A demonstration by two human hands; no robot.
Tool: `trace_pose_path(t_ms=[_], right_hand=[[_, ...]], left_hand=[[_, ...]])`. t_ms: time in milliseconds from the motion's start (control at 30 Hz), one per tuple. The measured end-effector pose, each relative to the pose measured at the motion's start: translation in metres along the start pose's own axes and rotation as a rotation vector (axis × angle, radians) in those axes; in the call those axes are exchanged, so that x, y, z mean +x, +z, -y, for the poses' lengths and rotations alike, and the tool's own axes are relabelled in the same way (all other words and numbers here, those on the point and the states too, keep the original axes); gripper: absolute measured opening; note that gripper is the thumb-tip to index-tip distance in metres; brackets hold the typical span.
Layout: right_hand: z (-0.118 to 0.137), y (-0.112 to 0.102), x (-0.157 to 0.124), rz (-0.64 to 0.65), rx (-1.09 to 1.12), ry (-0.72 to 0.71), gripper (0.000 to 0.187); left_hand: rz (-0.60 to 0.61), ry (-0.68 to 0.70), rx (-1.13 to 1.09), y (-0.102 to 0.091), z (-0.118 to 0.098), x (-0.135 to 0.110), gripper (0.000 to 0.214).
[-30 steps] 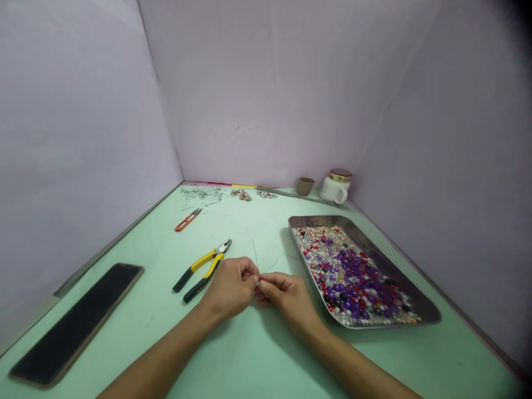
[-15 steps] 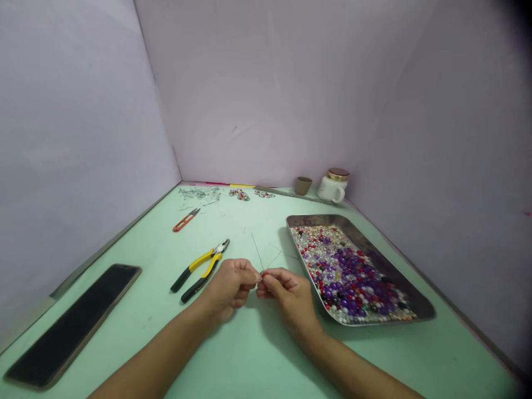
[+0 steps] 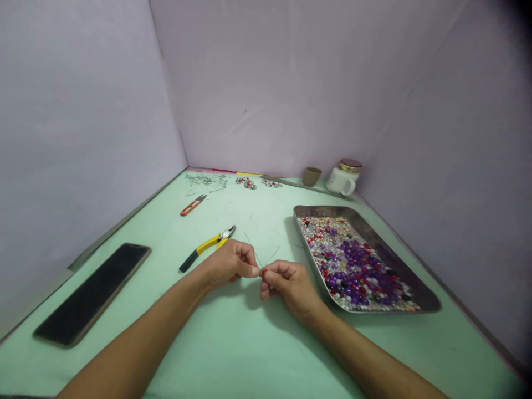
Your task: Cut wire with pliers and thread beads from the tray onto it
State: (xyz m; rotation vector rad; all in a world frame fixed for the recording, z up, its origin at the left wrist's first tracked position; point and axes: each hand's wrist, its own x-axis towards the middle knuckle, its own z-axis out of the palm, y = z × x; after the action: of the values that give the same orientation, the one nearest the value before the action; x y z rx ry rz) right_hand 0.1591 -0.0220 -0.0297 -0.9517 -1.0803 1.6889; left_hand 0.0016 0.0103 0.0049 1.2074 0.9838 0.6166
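Observation:
My left hand (image 3: 233, 261) and my right hand (image 3: 291, 284) meet fingertip to fingertip above the table's middle. Between them is a small red bead (image 3: 264, 272), held in the pinch of my right thumb and forefinger. Two ends of thin wire (image 3: 252, 246) stick up and away from the bead in a V. My left thumb and forefinger are closed on the wire right beside the bead; the exact grip is too small to make out. Just behind my left hand lie yellow-and-black pliers (image 3: 203, 246), partly covered by it.
Right of my hands sits a metal tray (image 3: 401, 260) of mixed beads. A phone (image 3: 93, 293) lies at left, red thread snips (image 3: 193, 205) further back. Along the back are wire pieces (image 3: 205, 180), beaded pieces (image 3: 246, 183), a brown cup (image 3: 311, 176) and a lidded white mug (image 3: 343, 178).
The camera view has shifted, so the table's things appear higher and mostly further right. My left hand has risen and covers more of the pliers. Both hands keep their pinch.

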Motion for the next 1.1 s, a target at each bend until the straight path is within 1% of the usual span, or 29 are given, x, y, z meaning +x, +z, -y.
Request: trace_pose_path(t_ms=[133, 200, 233, 300, 367, 400, 433, 500, 567, 600, 700, 800, 867, 967, 1100], right_hand=[[-0.001, -0.006, -0.001, 0.172, 0.077, 0.064, 0.021], [0.0, -0.008, 0.0, 0.213, 0.094, 0.071, 0.021], [0.001, -0.009, 0.0, 0.212, 0.098, 0.068, 0.021], [0.004, -0.009, 0.001, 0.192, 0.094, 0.059, 0.021], [0.005, -0.009, 0.001, 0.188, 0.073, 0.064, 0.021], [0.006, -0.009, 0.001, 0.197, 0.063, 0.068, 0.021], [0.006, -0.009, 0.001, 0.212, 0.056, 0.072, 0.021], [0.004, -0.009, 0.0, 0.237, 0.051, 0.076, 0.021], [0.003, -0.01, -0.001, 0.249, 0.047, 0.08, 0.021], [0.002, -0.01, -0.001, 0.247, 0.041, 0.082, 0.021], [0.003, -0.01, -0.002, 0.239, 0.011, 0.082, 0.023], [0.008, -0.008, -0.003, 0.238, -0.047, 0.081, 0.024], [0.012, -0.006, -0.004, 0.216, -0.105, 0.075, 0.024], [0.013, -0.003, -0.005, 0.106, -0.207, 0.006, 0.02], [0.009, -0.005, -0.004, -0.051, -0.431, -0.188, 0.016]], left_hand=[[0.116, 0.048, 0.014, -0.001, 0.001, -0.003, 0.01], [0.174, 0.052, 0.002, -0.001, 0.0, -0.004, 0.009], [0.178, 0.061, -0.01, -0.001, -0.001, -0.004, 0.008], [0.103, 0.135, -0.001, 0.0, -0.003, -0.005, 0.012], [-0.008, 0.275, 0.065, 0.001, -0.006, -0.005, 0.018], [-0.036, 0.342, 0.111, 0.001, -0.006, -0.005, 0.019], [-0.034, 0.393, 0.152, 0.001, -0.007, -0.005, 0.019], [0.028, 0.434, 0.206, 0.002, -0.006, -0.005, 0.02], [0.079, 0.435, 0.235, 0.002, -0.004, -0.003, 0.018], [0.083, 0.433, 0.251, 0.002, -0.003, -0.002, 0.016], [0.042, 0.426, 0.336, 0.003, -0.002, 0.0, 0.011], [0.024, 0.418, 0.438, 0.004, -0.002, 0.0, 0.012], [0.014, 0.378, 0.464, 0.005, -0.002, 0.0, 0.012], [-0.038, 0.267, 0.492, 0.006, 0.0, 0.001, 0.012], [-0.143, 0.185, 0.538, 0.006, 0.004, 0.004, 0.014]])
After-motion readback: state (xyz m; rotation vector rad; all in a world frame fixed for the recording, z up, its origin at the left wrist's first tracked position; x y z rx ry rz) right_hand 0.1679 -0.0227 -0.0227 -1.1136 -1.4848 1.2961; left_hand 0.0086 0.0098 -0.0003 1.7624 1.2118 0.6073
